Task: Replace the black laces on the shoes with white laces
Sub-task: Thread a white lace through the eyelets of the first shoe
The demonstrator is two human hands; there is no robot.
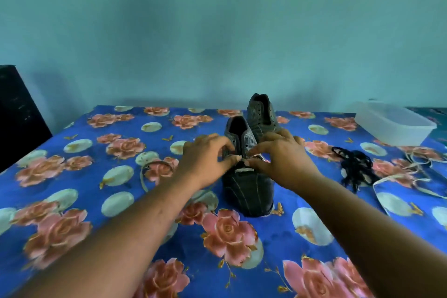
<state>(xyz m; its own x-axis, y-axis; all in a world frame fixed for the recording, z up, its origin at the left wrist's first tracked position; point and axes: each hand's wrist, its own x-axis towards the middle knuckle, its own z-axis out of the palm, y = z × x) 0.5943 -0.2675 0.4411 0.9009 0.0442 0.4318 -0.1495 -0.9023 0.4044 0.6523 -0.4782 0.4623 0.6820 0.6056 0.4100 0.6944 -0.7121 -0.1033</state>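
Fingers (235, 158) of both hands pinch the limp white lace (244, 171) over the near shoe (246, 186); grip it near its tip.

A table (72, 201) covered by a blue floral cloth is seen carrying two dark shoes (246, 191), a black lace pile (355, 167), white laces (416, 164) and a clear plastic box (394, 123).

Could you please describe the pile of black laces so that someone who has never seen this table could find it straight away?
Start from the clear plastic box at the far right of the flowered tablecloth. Nearer the person than the box lies the pile of black laces, right of the two dark shoes. It is a dark, loose tangle, unlike the pale white lace looping beside it.
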